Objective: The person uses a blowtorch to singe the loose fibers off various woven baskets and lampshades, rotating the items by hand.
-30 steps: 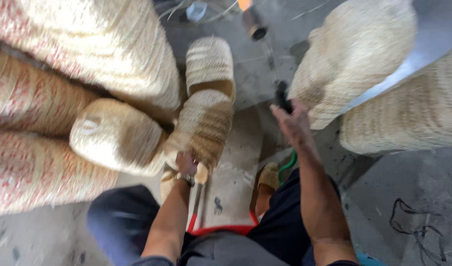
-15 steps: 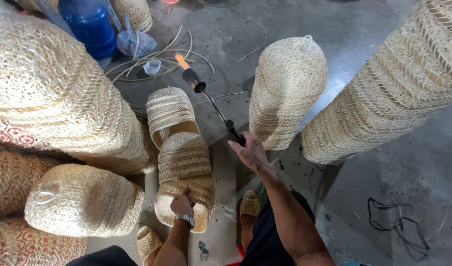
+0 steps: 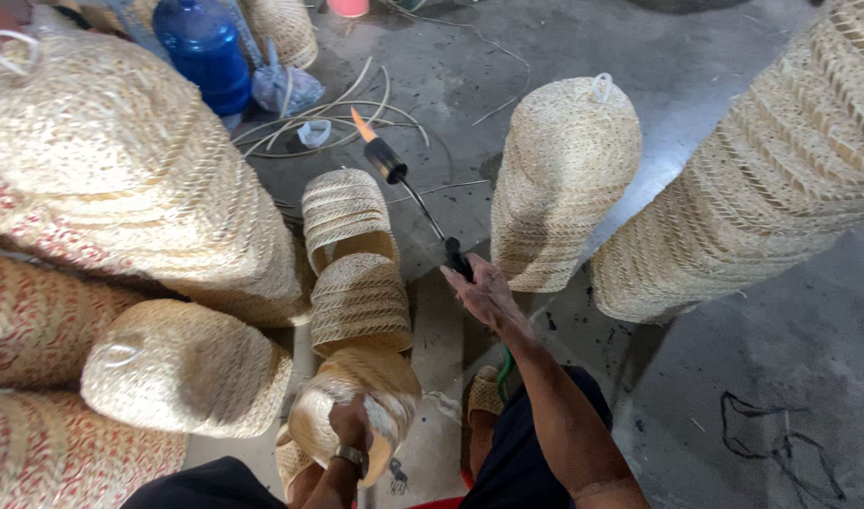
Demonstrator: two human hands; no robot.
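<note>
Two hands busy: right hand (image 3: 484,294) fingers wrapped round lit torch (image 3: 408,188), flame just above woven basket stack (image 3: 357,302); left hand (image 3: 349,424) clasps stack's near end. Looks like singeing stray fibres; next needs flame lowered w/ care.

My right hand (image 3: 484,294) had open concrete floor (image 3: 451,85) from eleven to twelve o'clock, where only loose cords (image 3: 357,118) lay. At one o'clock the domed woven basket (image 3: 564,179) stood close, with a tall stack of baskets (image 3: 762,179) beyond at two. From nine to ten o'clock the row of small baskets (image 3: 357,273) and the big pile (image 3: 121,179) blocked passage.
</note>
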